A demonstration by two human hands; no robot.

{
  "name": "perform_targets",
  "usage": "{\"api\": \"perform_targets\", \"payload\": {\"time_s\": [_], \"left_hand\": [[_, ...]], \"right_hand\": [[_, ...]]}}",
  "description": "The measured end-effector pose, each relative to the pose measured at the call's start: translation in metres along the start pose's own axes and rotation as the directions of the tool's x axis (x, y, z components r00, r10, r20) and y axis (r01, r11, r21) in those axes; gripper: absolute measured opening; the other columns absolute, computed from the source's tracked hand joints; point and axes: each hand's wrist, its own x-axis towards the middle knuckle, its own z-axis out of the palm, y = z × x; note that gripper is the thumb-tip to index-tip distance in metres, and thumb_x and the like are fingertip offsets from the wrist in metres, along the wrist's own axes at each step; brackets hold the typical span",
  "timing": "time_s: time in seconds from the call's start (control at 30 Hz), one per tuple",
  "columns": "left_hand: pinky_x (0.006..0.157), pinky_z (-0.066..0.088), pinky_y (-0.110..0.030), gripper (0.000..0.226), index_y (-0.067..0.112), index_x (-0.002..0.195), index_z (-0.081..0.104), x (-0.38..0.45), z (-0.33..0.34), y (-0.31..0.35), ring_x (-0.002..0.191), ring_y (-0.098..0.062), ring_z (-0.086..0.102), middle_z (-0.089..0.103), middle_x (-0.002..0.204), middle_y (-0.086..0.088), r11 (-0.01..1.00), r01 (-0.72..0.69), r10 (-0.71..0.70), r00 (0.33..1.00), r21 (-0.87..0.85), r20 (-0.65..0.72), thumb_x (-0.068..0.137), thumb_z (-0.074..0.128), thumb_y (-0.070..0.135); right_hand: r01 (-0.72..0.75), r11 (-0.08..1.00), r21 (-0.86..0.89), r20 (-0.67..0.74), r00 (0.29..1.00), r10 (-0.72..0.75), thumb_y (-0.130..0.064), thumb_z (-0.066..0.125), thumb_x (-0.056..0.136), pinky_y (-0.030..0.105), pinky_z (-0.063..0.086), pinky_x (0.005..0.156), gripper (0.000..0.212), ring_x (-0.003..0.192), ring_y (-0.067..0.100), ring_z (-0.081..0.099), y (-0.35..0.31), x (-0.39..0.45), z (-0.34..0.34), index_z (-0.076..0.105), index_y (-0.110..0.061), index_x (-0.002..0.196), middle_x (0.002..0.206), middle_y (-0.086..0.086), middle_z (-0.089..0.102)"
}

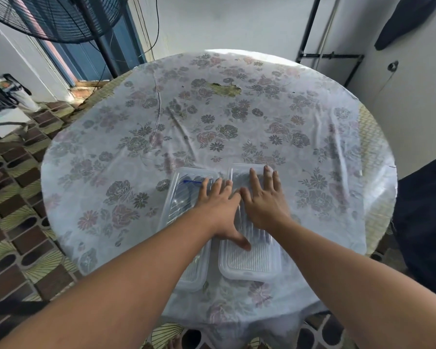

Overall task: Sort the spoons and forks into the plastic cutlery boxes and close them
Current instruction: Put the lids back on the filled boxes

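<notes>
Lying side by side near the front edge of a round desk (pixel 111 152) under a floral cloth: two clear plastic cutlery boxes, both with lids on. Resting flat on the left box (pixel 179 197), the left hand (pixel 218 212), fingers straight and spread over the far half, thumb reaching across the gap onto the lid of the right box (pixel 249 263). Pressing flat on the far half of that right box, the right hand (pixel 264 200), fingers straight and fanned, fingertips near the far rim, gripping nothing. Nearly touching each other, the two hands, at the middle where the boxes meet. Showing faintly through the left lid, cutlery (too blurred to tell spoons from forks) and a thin blue streak (pixel 193 182). Standing beyond the desk at the far left, a black pedestal fan (pixel 61 18).
</notes>
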Motion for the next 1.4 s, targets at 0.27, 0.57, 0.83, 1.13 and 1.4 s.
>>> {"api": "perform_targets", "payload": {"time_s": [0.27,0.57,0.83,1.13,1.4], "left_hand": [[0.113,-0.026,-0.062,0.162,0.024,0.161,-0.010,0.000,0.015,-0.004,0.153,-0.029,-0.026,-0.019,0.169,-0.007,1.000,0.027,-0.027,1.000,0.003,0.007,0.038,0.057,0.104],[0.110,-0.031,-0.062,0.157,0.034,0.159,-0.019,-0.009,0.015,-0.002,0.151,-0.032,-0.030,-0.022,0.168,0.001,0.994,0.087,-0.085,0.996,-0.059,0.024,0.039,0.055,0.105],[0.111,-0.026,-0.064,0.152,0.040,0.157,-0.022,-0.041,0.039,0.002,0.149,-0.031,-0.034,-0.031,0.165,0.004,0.998,-0.051,0.052,0.998,-0.033,0.043,0.040,0.051,0.106],[0.107,-0.032,-0.064,0.148,0.050,0.149,-0.031,-0.039,0.049,-0.003,0.141,-0.031,-0.046,-0.048,0.154,0.010,0.996,-0.059,0.063,0.997,-0.074,0.051,0.040,0.050,0.107],[0.111,-0.028,-0.064,0.144,0.044,0.154,-0.026,-0.044,0.049,-0.003,0.147,-0.025,-0.037,-0.039,0.161,0.006,0.994,-0.072,0.073,0.997,-0.081,0.011,0.045,0.043,0.108]], "right_hand": [[0.017,0.997,-0.077,-0.054,0.998,-0.021,-0.048,0.015,0.109,0.040,-0.014,0.126,0.069,0.156,0.030,-0.019,-0.007,-0.001,0.001,-0.003,-0.012,0.165,0.169,0.019,-0.015],[-0.097,0.965,0.243,-0.060,0.992,0.114,-0.050,0.022,0.109,0.035,0.001,0.129,0.072,0.158,0.018,-0.011,0.009,-0.064,0.026,-0.008,-0.013,0.164,0.172,0.005,-0.012],[-0.101,0.960,0.260,-0.038,0.993,0.115,-0.066,0.023,0.103,0.037,0.011,0.125,0.084,0.157,0.010,-0.009,0.016,-0.107,0.040,-0.013,-0.021,0.163,0.172,-0.005,-0.011],[-0.115,0.952,0.283,-0.058,0.989,0.137,-0.066,0.031,0.102,0.046,0.035,0.116,0.085,0.158,0.017,0.012,0.013,-0.110,0.039,-0.011,-0.024,0.164,0.173,-0.002,0.002],[-0.114,0.958,0.262,-0.050,0.990,0.131,-0.068,0.028,0.101,0.046,0.033,0.117,0.087,0.158,0.016,0.010,0.014,-0.108,0.039,-0.014,-0.026,0.163,0.173,-0.003,0.001]]}}
